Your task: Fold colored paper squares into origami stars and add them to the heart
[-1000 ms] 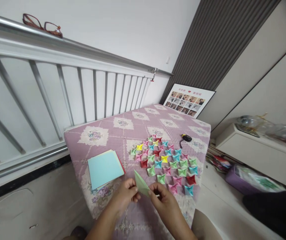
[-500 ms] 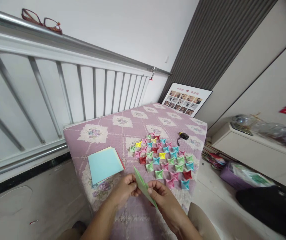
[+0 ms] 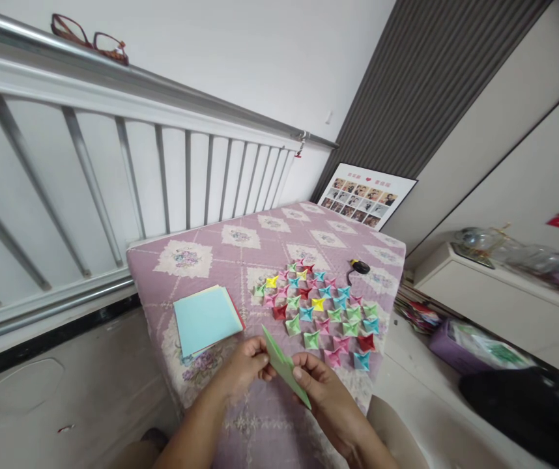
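Observation:
A folded piece of light green origami paper [image 3: 285, 370] is held up between my two hands, seen nearly edge-on and tilted. My left hand [image 3: 249, 362] pinches its left side, with thumb and fingertips pressed together. On the right side, my right hand [image 3: 316, 378] grips it between thumb and fingers. Just beyond lie several small folded paper pieces [image 3: 317, 304] in green, pink, red, yellow and blue, set out in rough rows. A stack of square paper sheets [image 3: 208, 320], light blue on top with red and cream edges showing, rests left of my hands.
The surface under everything has a purple patterned cloth [image 3: 240, 260]. A small black object with a cord [image 3: 359, 266] lies at its far right. A white radiator [image 3: 201, 176] runs along the left, with glasses [image 3: 88, 40] above. A photo board [image 3: 365, 195] leans at the back.
Both hands keep their hold on the green paper, which has barely shifted. The whole view has moved slightly; the paper stack and folded pieces lie as before.

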Action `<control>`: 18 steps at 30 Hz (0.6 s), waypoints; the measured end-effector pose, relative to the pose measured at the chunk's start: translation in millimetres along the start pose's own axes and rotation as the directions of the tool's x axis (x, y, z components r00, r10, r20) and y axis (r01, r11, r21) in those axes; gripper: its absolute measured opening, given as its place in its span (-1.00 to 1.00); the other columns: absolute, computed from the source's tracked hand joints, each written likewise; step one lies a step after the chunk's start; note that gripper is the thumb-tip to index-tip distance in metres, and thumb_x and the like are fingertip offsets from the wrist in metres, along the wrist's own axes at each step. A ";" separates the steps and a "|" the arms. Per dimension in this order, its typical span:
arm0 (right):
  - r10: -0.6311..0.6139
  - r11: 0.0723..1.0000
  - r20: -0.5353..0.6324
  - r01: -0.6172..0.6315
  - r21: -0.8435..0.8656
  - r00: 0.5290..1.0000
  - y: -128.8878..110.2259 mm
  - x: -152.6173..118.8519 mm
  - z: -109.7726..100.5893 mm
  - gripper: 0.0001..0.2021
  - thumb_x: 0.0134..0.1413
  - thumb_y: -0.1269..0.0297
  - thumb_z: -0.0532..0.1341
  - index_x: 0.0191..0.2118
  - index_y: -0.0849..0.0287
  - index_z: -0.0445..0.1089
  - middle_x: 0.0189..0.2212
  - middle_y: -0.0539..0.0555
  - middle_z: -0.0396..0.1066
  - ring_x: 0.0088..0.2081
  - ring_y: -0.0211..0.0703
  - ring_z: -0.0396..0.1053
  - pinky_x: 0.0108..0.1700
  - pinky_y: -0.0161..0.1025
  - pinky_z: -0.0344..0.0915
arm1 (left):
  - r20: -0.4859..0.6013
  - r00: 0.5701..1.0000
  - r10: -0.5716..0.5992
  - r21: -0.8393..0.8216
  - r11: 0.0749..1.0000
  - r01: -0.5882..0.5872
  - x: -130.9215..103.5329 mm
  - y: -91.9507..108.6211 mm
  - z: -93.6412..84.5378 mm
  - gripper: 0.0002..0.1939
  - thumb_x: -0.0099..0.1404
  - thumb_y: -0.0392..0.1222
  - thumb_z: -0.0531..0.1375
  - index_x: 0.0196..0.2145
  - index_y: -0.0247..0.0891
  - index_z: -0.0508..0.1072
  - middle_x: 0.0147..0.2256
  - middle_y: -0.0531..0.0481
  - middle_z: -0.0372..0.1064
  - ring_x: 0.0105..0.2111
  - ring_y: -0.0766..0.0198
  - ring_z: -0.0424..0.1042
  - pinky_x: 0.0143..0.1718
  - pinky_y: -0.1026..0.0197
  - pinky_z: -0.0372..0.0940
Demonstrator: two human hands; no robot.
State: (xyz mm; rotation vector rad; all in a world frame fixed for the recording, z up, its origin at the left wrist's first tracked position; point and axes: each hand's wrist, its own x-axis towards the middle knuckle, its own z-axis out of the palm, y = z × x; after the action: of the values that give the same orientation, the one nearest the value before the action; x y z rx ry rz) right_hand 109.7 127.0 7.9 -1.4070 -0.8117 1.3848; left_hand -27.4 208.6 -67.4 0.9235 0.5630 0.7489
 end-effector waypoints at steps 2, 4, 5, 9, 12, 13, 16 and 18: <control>0.007 1.000 -0.003 -0.007 0.005 1.000 -1.7 -0.6 0.9 -0.66 -0.25 0.03 0.39 -0.41 0.13 0.36 -0.52 -0.10 0.29 -0.51 -0.36 0.15 -0.44 -0.37 0.18 | 0.004 1.000 0.007 -0.001 1.000 -0.007 0.3 0.1 0.0 -0.77 0.05 -0.12 0.21 -0.37 -0.29 0.32 -0.50 0.06 0.34 -0.52 0.36 0.32 -0.44 0.28 0.18; 0.014 1.000 -0.004 -0.014 0.003 1.000 -3.5 -0.9 1.9 -0.67 -0.24 0.03 0.39 -0.42 0.12 0.36 -0.52 -0.10 0.29 -0.52 -0.35 0.16 -0.44 -0.37 0.18 | 0.006 1.000 0.010 -0.002 1.000 -0.010 0.6 -0.1 -0.2 -0.77 0.05 -0.11 0.22 -0.38 -0.29 0.31 -0.50 0.06 0.34 -0.52 0.36 0.31 -0.44 0.28 0.18; 0.017 1.000 -0.005 -0.017 0.000 1.000 -4.2 -1.1 2.3 -0.68 -0.24 0.03 0.38 -0.42 0.12 0.36 -0.52 -0.10 0.29 -0.52 -0.35 0.17 -0.43 -0.36 0.19 | 0.005 1.000 0.009 -0.001 1.000 -0.009 0.8 -0.3 -0.3 -0.77 0.05 -0.11 0.22 -0.38 -0.29 0.31 -0.51 0.06 0.33 -0.52 0.36 0.31 -0.44 0.28 0.18; 0.017 1.000 0.009 -0.017 -0.025 1.000 -5.1 -2.1 3.2 -0.70 -0.17 0.02 0.35 -0.40 0.11 0.36 -0.50 -0.08 0.30 -0.50 -0.33 0.19 -0.41 -0.35 0.20 | 0.007 1.000 0.009 0.003 1.000 -0.009 1.1 -1.0 -1.4 -0.75 0.04 -0.09 0.24 -0.39 -0.29 0.30 -0.52 0.07 0.33 -0.52 0.35 0.32 -0.43 0.28 0.17; -0.020 0.997 0.025 0.022 -0.070 0.999 -3.0 -1.0 2.1 -0.71 -0.09 0.02 0.29 -0.40 0.14 0.34 -0.51 -0.07 0.29 -0.52 -0.33 0.15 -0.44 -0.35 0.17 | 0.014 1.000 0.011 0.008 1.000 -0.011 0.3 -1.1 -2.3 -0.76 0.05 -0.09 0.23 -0.39 -0.28 0.29 -0.51 0.06 0.33 -0.51 0.35 0.32 -0.43 0.28 0.18; -0.044 0.994 0.018 0.046 -0.103 0.999 -2.2 -0.1 1.4 -0.72 -0.05 0.02 0.27 -0.40 0.14 0.33 -0.52 -0.07 0.28 -0.52 -0.34 0.13 -0.45 -0.35 0.15 | 0.016 1.000 0.010 0.009 1.000 -0.010 0.0 -1.0 -2.6 -0.76 0.05 -0.10 0.23 -0.39 -0.28 0.29 -0.50 0.06 0.33 -0.51 0.35 0.32 -0.43 0.28 0.18; -0.178 0.944 -0.011 0.168 -0.284 0.984 -1.1 2.9 -1.4 -0.74 0.01 0.04 0.21 -0.40 0.15 0.33 -0.54 -0.07 0.24 -0.52 -0.32 0.12 -0.45 -0.35 0.11 | 0.017 1.000 0.015 0.052 0.999 -0.016 -0.3 -0.6 -3.5 -0.78 0.06 -0.11 0.19 -0.37 -0.29 0.31 -0.50 0.05 0.33 -0.51 0.34 0.32 -0.42 0.27 0.18; -0.285 0.863 0.006 0.259 -0.433 0.959 -2.6 3.8 -2.7 -0.78 0.02 0.09 0.19 -0.40 0.16 0.34 -0.53 -0.06 0.25 -0.48 -0.28 0.16 -0.42 -0.34 0.12 | 0.013 1.000 0.025 0.099 0.995 -0.026 0.4 -0.3 -4.0 -0.80 0.08 -0.13 0.16 -0.36 -0.30 0.32 -0.50 0.06 0.33 -0.51 0.35 0.31 -0.42 0.27 0.18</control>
State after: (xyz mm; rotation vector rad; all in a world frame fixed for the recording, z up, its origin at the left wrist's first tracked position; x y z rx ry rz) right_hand 113.3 130.9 8.8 -1.5808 -1.2831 0.9741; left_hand -29.9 210.8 -69.7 1.0279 0.5829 0.7437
